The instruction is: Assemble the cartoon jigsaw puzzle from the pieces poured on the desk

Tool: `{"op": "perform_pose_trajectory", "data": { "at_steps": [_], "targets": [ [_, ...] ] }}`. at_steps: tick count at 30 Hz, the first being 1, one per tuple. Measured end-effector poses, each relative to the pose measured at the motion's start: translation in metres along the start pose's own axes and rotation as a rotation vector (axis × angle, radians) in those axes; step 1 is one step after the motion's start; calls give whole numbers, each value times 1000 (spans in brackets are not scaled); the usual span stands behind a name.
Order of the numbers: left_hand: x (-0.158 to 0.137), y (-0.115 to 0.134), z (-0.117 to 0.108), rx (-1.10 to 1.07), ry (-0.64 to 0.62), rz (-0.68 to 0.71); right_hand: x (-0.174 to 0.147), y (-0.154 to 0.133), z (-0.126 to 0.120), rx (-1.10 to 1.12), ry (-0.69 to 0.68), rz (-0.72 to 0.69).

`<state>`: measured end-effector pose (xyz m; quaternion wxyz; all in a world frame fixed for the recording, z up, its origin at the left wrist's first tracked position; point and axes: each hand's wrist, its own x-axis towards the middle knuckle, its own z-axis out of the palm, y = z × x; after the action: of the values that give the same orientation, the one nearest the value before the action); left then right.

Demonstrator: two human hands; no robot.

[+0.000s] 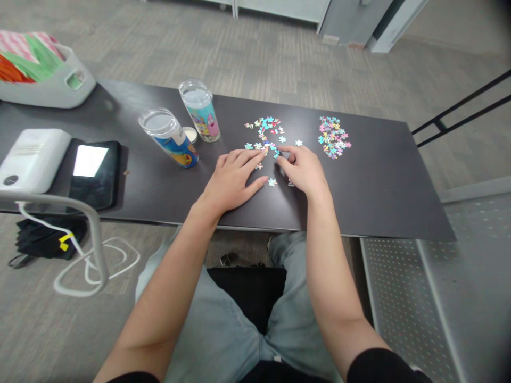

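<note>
Small colourful jigsaw puzzle pieces [268,123] lie loosely grouped on the dark table, with a few joined or touching near my fingertips. My left hand [235,178] rests palm down, fingers stretched out and thumb spread, its fingertips at the pieces. Facing it, my right hand [302,169] is partly curled, with index finger and thumb closed at a blue puzzle piece [277,153]. One loose piece [272,182] lies by my left thumb. Another piece [291,183] is partly hidden under my right hand. Farther right is a denser cluster of pieces [334,137].
Two clear-lidded cartoon canisters [170,138] [200,111] stand left of the pieces, a round white lid [190,134] between them. Farther left are a black tablet [96,175], a white device [34,159] and a grey-white basket [75,80]. A white cable [120,260] hangs below the table [383,181].
</note>
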<state>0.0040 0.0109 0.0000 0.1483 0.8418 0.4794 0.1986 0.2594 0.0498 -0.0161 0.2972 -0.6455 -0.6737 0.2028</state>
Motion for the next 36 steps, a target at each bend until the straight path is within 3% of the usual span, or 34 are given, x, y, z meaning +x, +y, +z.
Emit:
{"op": "perform_pose_trajectory", "data": {
  "at_steps": [5,11,19,27,36],
  "targets": [
    [2,0,1,-10,-17,9,-1,2,-5,39,5,5],
    [-2,-5,-1,-31,30,26,-6,-3,0,63,-39,-119],
    [8,-4,-1,-12,114,-98,-12,-4,-1,2,-90,-89],
    [10,-13,4,-77,161,-229,-15,1,5,-51,-91,-148],
    [13,-17,1,-58,163,-235,-13,-2,0,24,-110,-172]
  ]
}}
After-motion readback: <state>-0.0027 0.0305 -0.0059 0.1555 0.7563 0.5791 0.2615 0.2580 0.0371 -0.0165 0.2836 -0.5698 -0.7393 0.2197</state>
